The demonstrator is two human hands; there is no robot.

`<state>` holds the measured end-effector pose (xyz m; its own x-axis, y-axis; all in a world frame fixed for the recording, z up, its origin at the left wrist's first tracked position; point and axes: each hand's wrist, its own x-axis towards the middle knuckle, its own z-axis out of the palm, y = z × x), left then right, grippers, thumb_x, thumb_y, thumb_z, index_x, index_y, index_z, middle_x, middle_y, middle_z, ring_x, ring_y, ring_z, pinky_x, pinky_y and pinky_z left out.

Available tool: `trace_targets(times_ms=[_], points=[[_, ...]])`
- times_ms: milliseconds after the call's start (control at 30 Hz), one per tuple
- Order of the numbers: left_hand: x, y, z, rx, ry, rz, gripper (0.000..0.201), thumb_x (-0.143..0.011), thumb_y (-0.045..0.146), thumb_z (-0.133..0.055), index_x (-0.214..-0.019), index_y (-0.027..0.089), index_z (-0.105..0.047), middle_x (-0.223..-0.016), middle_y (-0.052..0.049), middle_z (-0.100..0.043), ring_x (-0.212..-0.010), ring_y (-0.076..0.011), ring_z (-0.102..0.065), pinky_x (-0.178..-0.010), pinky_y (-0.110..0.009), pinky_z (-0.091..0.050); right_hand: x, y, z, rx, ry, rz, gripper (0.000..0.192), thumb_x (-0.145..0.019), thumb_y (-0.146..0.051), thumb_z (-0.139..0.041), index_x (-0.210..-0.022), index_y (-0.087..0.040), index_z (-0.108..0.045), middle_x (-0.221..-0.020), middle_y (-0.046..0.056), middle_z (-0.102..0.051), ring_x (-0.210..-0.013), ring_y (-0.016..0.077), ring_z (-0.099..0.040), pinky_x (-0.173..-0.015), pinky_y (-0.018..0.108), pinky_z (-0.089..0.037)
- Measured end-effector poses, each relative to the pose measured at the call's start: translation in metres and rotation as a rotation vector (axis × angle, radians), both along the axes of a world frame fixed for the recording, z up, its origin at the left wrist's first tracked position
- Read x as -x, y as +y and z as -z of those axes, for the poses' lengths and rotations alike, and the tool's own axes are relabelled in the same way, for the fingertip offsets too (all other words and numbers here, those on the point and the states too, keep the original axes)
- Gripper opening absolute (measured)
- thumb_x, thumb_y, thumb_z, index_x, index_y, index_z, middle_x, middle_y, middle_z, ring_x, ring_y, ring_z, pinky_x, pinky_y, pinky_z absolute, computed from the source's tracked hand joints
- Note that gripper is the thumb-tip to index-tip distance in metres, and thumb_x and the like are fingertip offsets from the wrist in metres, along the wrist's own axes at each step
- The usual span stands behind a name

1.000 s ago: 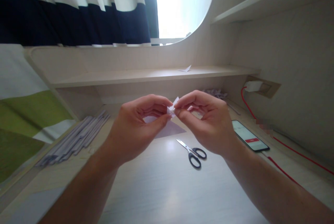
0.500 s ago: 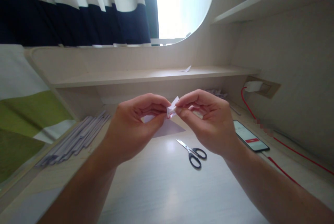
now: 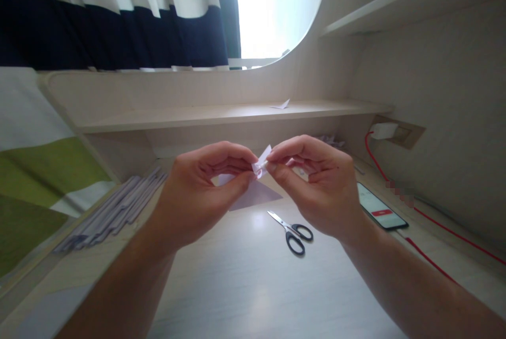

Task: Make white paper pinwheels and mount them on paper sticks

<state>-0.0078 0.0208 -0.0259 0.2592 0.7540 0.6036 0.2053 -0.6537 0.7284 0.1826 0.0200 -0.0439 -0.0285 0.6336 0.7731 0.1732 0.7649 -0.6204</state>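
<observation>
Between my two hands is a small folded piece of white paper (image 3: 261, 163), held up above the desk, with one pointed flap sticking upward. My left hand (image 3: 209, 186) pinches its left side between thumb and fingertips. On the other side, my right hand (image 3: 316, 183) grips it the same way, thumb against forefinger. The fingertips hide part of the folds. Below and behind the hands lies a larger sheet of paper (image 3: 256, 196), partly covered by my left hand. Black-handled scissors (image 3: 290, 232) rest on the desk just below my right hand, their blades nearly closed.
A stack of folded paper strips (image 3: 114, 212) lies at the left. A phone (image 3: 381, 207) with a red cable (image 3: 430, 260) sits at the right, near a plugged-in charger (image 3: 384, 131). A shelf (image 3: 197, 116) crosses the back, bearing a paper scrap (image 3: 281, 104).
The folded paper has shifted very slightly between my fingertips, and its lower fold looks a little more curled. My right hand has moved slightly to the right.
</observation>
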Motion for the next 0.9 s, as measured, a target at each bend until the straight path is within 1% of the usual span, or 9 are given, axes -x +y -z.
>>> trace_targets(times_ms=[133,333,433,567,733,900], points=[[0.0008,0.0003,0.0,0.009,-0.004,0.006,0.015,-0.083,0.015,-0.083,-0.097,0.021,-0.081,-0.094,-0.003,-0.083,-0.085,-0.0174,-0.079,-0.084,-0.026,-0.066,0.0004,0.0,-0.0005,-0.01,-0.006,0.005,0.012,-0.084,-0.008,-0.074,-0.087,-0.019,-0.076,-0.084,0.001,-0.078,-0.078,0.0158,-0.072,-0.071,0.029,-0.059],[0.0015,-0.0003,0.0004,0.005,-0.017,-0.019,0.015,-0.081,0.014,-0.084,-0.095,0.02,-0.081,-0.093,-0.003,-0.083,-0.083,-0.0183,-0.079,-0.083,-0.027,-0.067,-0.0005,-0.0005,-0.001,0.031,-0.011,-0.007,0.01,-0.083,-0.01,-0.074,-0.087,-0.019,-0.076,-0.085,0.002,-0.079,-0.079,0.0169,-0.073,-0.072,0.03,-0.059],[0.0011,-0.0008,0.0001,0.011,-0.014,-0.015,0.015,-0.081,0.016,-0.085,-0.095,0.02,-0.081,-0.093,-0.004,-0.083,-0.084,-0.0195,-0.08,-0.083,-0.029,-0.068,-0.0006,0.0011,-0.0001,0.076,0.029,-0.036,0.008,-0.083,-0.012,-0.076,-0.086,-0.019,-0.076,-0.085,0.003,-0.079,-0.079,0.0176,-0.074,-0.07,0.03,-0.059],[-0.0004,-0.0011,0.0002,0.011,-0.017,-0.008,0.015,-0.081,0.018,-0.085,-0.095,0.02,-0.081,-0.092,-0.004,-0.083,-0.083,-0.0196,-0.079,-0.082,-0.029,-0.068,-0.0005,0.0033,0.002,0.133,0.085,-0.061,0.006,-0.084,-0.013,-0.077,-0.087,-0.018,-0.077,-0.085,0.003,-0.079,-0.075,0.0161,-0.072,-0.068,0.029,-0.058],[-0.002,-0.0018,0.0016,0.017,-0.028,-0.009,0.016,-0.082,0.017,-0.085,-0.096,0.02,-0.08,-0.091,-0.003,-0.082,-0.082,-0.0181,-0.079,-0.08,-0.027,-0.068,0.0013,0.0036,0.0043,0.145,0.151,-0.08,0.005,-0.085,-0.014,-0.077,-0.087,-0.018,-0.077,-0.083,0.002,-0.078,-0.074,0.0149,-0.072,-0.067,0.028,-0.057],[-0.0023,-0.0015,0.0007,0.005,-0.044,-0.023,0.016,-0.081,0.017,-0.085,-0.096,0.02,-0.08,-0.092,-0.003,-0.083,-0.083,-0.0189,-0.08,-0.084,-0.029,-0.068,0.0031,0.0033,0.0037,0.158,0.143,-0.071,0.005,-0.083,-0.014,-0.078,-0.085,-0.018,-0.078,-0.085,0.003,-0.079,-0.075,0.0164,-0.072,-0.069,0.029,-0.057]])
